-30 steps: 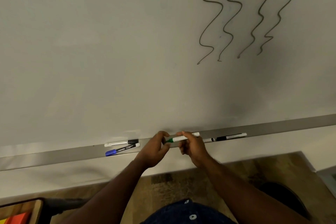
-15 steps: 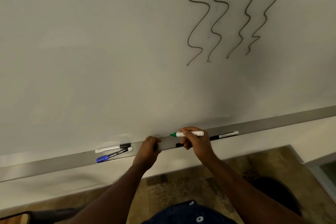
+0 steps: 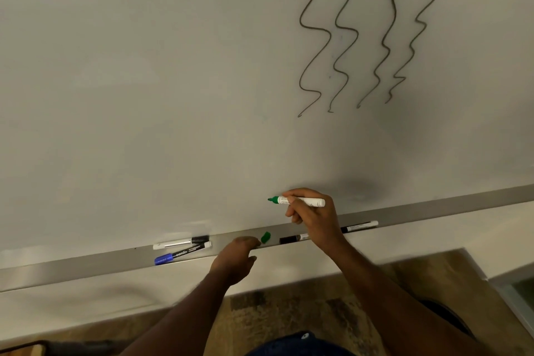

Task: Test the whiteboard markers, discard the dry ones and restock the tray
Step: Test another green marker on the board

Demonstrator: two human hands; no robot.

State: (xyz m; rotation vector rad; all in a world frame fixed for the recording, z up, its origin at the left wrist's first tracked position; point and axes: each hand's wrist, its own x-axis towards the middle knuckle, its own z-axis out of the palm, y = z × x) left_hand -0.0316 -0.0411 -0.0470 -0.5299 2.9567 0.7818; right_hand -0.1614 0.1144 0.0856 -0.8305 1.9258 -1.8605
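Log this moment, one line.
right hand: holds uncapped green marker | left hand: beside green cap on tray | green stroke: not yet drawn

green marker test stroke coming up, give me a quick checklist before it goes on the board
1. Cap off: ok, the green cap lies on the tray and the nib is bare.
2. Grip: ok, the right hand holds the marker.
3. Nib aimed at the board: not ok, it points sideways to the left.
4. Blank space: ok, the board left of the squiggles is unmarked.
5. Left hand out of the way: ok, it is low by the tray and holds nothing.
6. Ink flows: cannot tell, there is no green stroke yet.
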